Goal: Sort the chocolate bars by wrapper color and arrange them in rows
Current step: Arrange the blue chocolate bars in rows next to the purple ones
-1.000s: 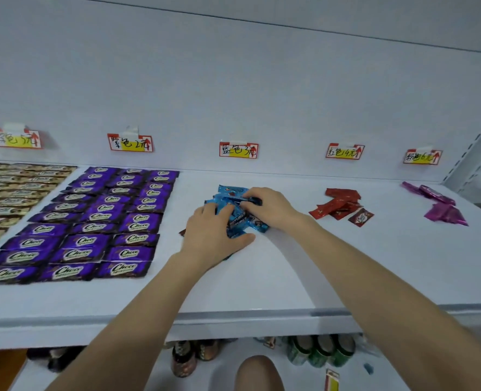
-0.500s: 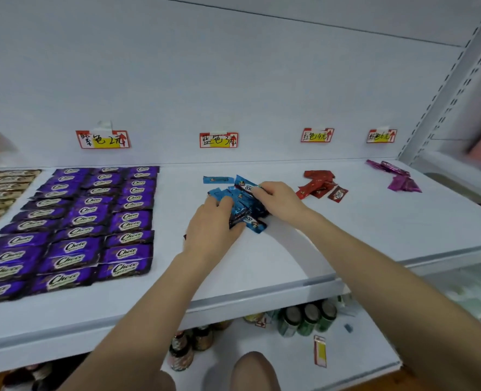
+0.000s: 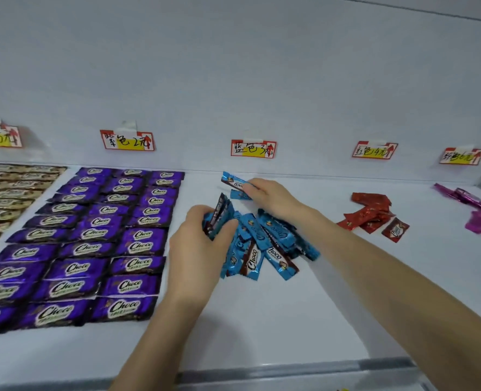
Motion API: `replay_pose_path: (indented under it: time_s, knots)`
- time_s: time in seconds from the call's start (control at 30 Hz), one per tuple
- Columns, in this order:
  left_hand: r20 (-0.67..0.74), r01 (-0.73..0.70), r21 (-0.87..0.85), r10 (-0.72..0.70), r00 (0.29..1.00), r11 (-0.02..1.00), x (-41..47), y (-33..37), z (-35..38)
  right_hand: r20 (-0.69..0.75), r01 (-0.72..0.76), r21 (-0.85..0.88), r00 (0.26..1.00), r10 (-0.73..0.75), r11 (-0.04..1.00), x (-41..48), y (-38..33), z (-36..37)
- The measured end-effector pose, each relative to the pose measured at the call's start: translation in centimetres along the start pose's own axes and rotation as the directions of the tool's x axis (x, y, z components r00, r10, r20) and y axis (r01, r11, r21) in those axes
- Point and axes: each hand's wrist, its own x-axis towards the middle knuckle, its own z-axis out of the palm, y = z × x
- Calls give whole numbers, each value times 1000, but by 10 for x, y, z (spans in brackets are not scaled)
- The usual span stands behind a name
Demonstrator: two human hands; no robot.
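A loose heap of blue-wrapped chocolate bars lies mid-shelf below the blue price tag. My left hand grips a small upright bundle of blue bars at the heap's left edge. My right hand reaches toward the back wall and pinches one blue bar, with another blue bar lying just beneath it. Purple bars lie in neat rows on the left. Gold bars lie in rows at the far left.
A small pile of red bars sits right of the blue heap, and magenta bars lie at the far right. Price tags line the back wall of the white shelf. The shelf's front lip runs along the bottom.
My right hand has lifted off the heap and moved back toward the wall with one blue bar. My left hand now holds a bundle of blue bars upright. The camera moved closer.
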Motion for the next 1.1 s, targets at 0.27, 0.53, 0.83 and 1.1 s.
replay_pose_path:
  time_s: [0.27,0.53,0.83,1.1]
  knots:
    - [-80,-12,-148,0,997,989,2,3,0,111,96,-18,989,-94,995,-41,-3,3]
    - [47,82,-363,-70,996,928,-15,17,2,-154,16,268,988,26,963,-104,-25,-30]
    - [280,254,-623,-92,956,740,-51,48,-14,-111,-37,805,971,213,592,-170,-60,-55]
    - [254,205,-593,-61,965,778,-54,53,-20,-67,-63,730,984,163,681,-164,-63,-55]
